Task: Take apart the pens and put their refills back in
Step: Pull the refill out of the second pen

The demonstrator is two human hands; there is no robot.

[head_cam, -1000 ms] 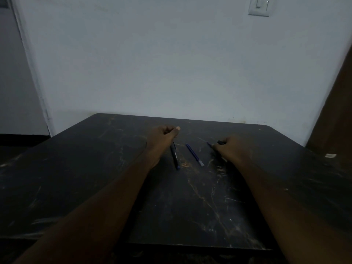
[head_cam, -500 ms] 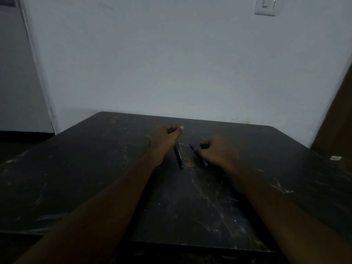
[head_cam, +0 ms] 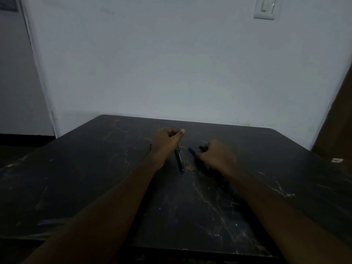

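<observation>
Black pen (head_cam: pixel 179 158) lies on the dark table (head_cam: pixel 80 168), long axis near-to-far, blue tip nearest. Left hand (head_cam: pixel 167 142) fisted on its far end. Right hand (head_cam: pixel 217 156) curled, knuckles up, apparently gripping the blue pen (head_cam: pixel 191 150) just beside.

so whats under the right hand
The right hand covers a blue pen and a black piece; only their far ends show. The rest is hidden.

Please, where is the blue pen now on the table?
In the head view the blue pen lies on the dark table near its middle, between the two hands, with its near end hidden under the right hand.
</observation>
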